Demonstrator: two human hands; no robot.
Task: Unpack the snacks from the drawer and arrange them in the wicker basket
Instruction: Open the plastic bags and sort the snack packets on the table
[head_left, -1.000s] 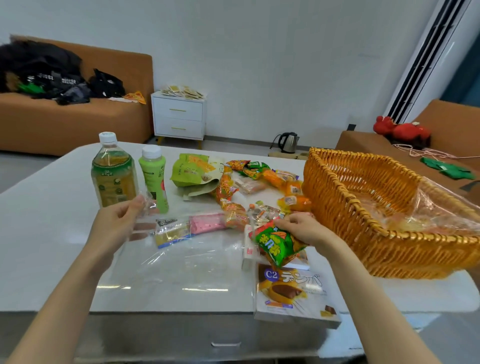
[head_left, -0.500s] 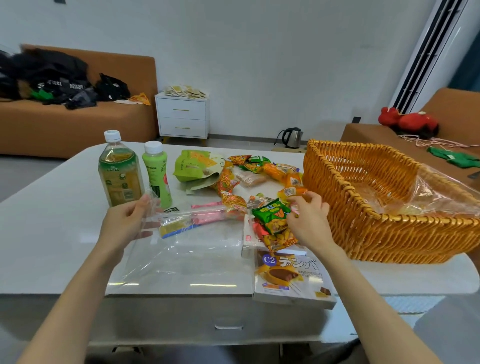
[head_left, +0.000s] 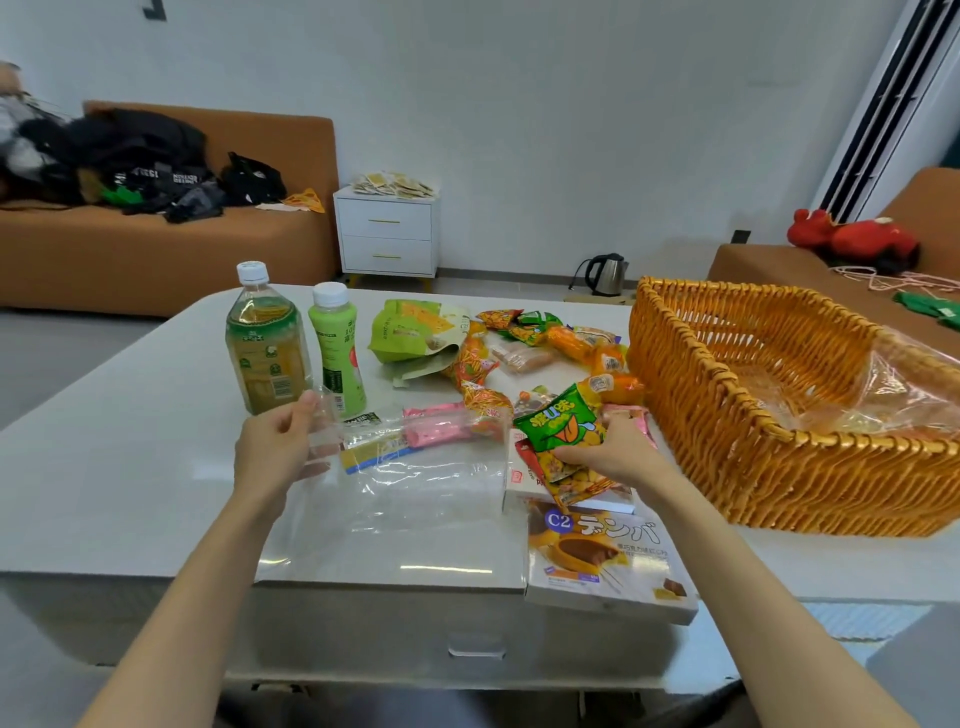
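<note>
Bottles (head_left: 267, 343) — two; wicker basket (head_left: 779, 467) — one

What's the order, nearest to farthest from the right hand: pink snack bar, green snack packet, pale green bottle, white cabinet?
1. green snack packet, held in the right hand.
2. pink snack bar, to its left.
3. pale green bottle, farther left.
4. white cabinet, across the room.

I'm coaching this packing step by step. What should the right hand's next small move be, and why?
Probably lift the right hand, which grips the green snack packet, over the near wall of the wicker basket and set the packet inside: the basket stands open just right of that hand.
</note>
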